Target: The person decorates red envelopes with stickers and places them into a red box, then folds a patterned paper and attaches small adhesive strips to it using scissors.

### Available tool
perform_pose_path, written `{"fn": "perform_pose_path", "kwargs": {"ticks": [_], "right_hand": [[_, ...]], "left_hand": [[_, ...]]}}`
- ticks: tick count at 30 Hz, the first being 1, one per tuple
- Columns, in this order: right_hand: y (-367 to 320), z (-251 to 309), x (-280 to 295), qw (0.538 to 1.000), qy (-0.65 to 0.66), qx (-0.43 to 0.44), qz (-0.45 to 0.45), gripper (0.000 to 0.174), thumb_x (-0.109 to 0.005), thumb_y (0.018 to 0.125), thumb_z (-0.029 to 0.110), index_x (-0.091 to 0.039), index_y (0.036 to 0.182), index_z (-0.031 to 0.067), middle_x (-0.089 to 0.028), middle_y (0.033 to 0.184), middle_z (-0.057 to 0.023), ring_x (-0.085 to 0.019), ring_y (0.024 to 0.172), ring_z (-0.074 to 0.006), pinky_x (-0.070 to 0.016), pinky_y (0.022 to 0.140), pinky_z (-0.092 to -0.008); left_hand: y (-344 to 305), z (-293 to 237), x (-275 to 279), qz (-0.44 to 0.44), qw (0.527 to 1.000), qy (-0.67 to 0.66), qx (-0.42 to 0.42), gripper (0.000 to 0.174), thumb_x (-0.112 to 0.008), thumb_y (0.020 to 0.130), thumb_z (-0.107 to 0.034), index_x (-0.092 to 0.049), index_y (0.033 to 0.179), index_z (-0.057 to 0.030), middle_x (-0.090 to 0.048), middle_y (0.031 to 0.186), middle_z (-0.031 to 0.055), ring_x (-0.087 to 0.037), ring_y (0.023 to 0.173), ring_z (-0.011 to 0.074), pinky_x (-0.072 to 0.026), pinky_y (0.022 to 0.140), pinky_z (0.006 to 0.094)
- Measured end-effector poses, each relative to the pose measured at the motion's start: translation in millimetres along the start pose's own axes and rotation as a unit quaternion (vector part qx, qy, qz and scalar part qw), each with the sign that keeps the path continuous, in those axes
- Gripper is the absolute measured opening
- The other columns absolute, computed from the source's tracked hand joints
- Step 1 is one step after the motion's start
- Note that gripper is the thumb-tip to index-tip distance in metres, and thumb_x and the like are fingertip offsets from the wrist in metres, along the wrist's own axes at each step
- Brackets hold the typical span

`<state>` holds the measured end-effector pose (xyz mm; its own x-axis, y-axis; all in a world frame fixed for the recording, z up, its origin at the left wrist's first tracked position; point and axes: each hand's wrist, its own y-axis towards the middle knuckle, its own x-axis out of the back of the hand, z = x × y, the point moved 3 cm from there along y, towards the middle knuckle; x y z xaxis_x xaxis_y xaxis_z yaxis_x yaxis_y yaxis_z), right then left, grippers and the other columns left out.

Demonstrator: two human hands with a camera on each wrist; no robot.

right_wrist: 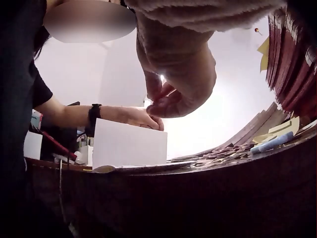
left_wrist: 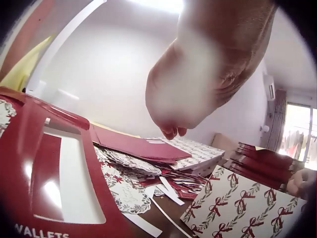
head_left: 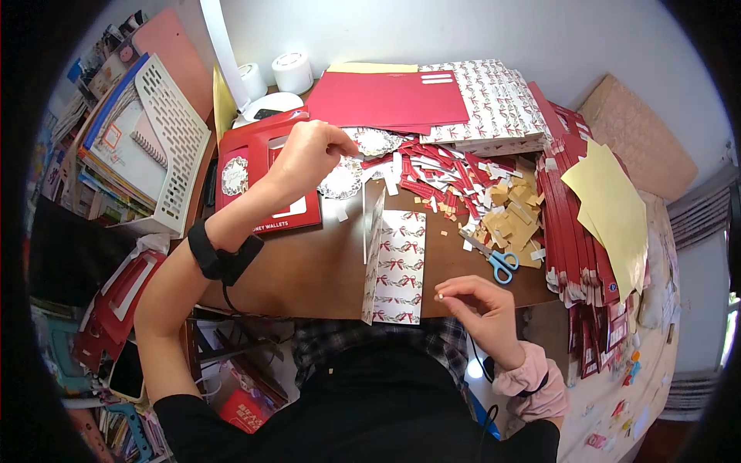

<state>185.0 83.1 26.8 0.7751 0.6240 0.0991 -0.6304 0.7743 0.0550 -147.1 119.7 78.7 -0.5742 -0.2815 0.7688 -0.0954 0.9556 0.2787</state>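
Observation:
My right hand (head_left: 486, 312) pinches a tiny white piece (head_left: 441, 297) between thumb and fingertips, just right of a folded patterned card (head_left: 400, 266). The card is white with red bows and green sprigs; one panel lies on the table and the other stands up along the fold. In the right wrist view, the plain white inside of the card (right_wrist: 130, 146) shows. My left hand (head_left: 312, 154) hangs above round floral cut-outs (head_left: 340, 179), its fingers bent downward; the left wrist view shows nothing below its fingertips.
A red money-wallets box (head_left: 278, 216) lies at left. Red and white paper strips (head_left: 440, 177) and tan scraps (head_left: 513, 212) cover the back right, beside blue-handled scissors (head_left: 494, 256). Stacked patterned sheets (head_left: 494, 100), red sheets (head_left: 386, 100) and bundled red folders (head_left: 571, 216) surround them.

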Motion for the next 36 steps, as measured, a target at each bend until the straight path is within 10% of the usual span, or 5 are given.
{"fn": "perform_pose_path", "kwargs": {"ticks": [11, 17, 25, 31, 36], "right_hand": [[-1.6, -25.8, -32.5, 0.909, -0.316, 0.211, 0.172, 0.022, -0.062, 0.088, -0.001, -0.058, 0.110, 0.0026, -0.063, 0.131, -0.0135, -0.054, 0.130, -0.0330, -0.0417, 0.110, -0.0502], [-10.9, -28.4, -28.3, 0.884, -0.350, 0.219, 0.219, 0.030, -0.057, 0.086, -0.004, -0.056, 0.116, -0.0001, -0.058, 0.135, -0.0154, -0.049, 0.135, -0.0321, -0.0385, 0.113, -0.0511], [-24.9, -32.2, -9.4, 0.911, -0.259, 0.156, 0.280, 0.035, -0.060, 0.088, -0.003, -0.056, 0.122, 0.0019, -0.056, 0.136, -0.0165, -0.048, 0.135, -0.0329, -0.0365, 0.115, -0.0500], [-26.0, -12.0, 24.4, 0.948, -0.228, 0.119, 0.186, 0.017, -0.072, 0.084, 0.001, -0.068, 0.101, 0.0026, -0.072, 0.104, -0.0114, -0.070, 0.104, -0.0299, -0.0564, 0.091, -0.0390], [-11.7, 6.6, 25.6, 0.949, -0.299, 0.099, -0.004, 0.017, -0.074, 0.078, -0.004, -0.071, 0.093, 0.0017, -0.070, 0.093, -0.0101, -0.068, 0.084, -0.0261, -0.0535, 0.073, -0.0342]], "left_hand": [[-47.9, -33.8, -7.4, 0.093, 0.995, -0.018, 0.037, 0.017, -0.068, 0.089, -0.007, -0.072, 0.103, 0.0024, -0.073, 0.082, 0.0166, -0.072, 0.075, 0.0165, -0.0562, 0.069, 0.0297], [-106.5, -51.8, -46.3, 0.266, 0.964, -0.003, -0.028, 0.049, -0.070, 0.086, -0.012, -0.054, 0.130, 0.0029, -0.057, 0.131, 0.0214, -0.057, 0.121, 0.0370, -0.0481, 0.101, 0.0408], [-139.9, -76.8, -86.6, 0.212, 0.959, 0.056, -0.182, 0.062, -0.073, 0.086, -0.021, -0.048, 0.134, 0.0097, -0.046, 0.143, 0.0261, -0.047, 0.134, 0.0385, -0.0421, 0.110, 0.0426], [-144.2, -83.0, -97.4, 0.223, 0.945, 0.118, -0.209, 0.066, -0.073, 0.084, -0.027, -0.049, 0.133, 0.0108, -0.046, 0.143, 0.0249, -0.046, 0.134, 0.0370, -0.0406, 0.111, 0.0429], [-148.7, -99.8, -102.8, 0.234, 0.936, 0.158, -0.208, 0.071, -0.072, 0.083, -0.035, -0.051, 0.133, 0.0106, -0.048, 0.139, 0.0227, -0.048, 0.129, 0.0343, -0.0427, 0.107, 0.0407]]}}
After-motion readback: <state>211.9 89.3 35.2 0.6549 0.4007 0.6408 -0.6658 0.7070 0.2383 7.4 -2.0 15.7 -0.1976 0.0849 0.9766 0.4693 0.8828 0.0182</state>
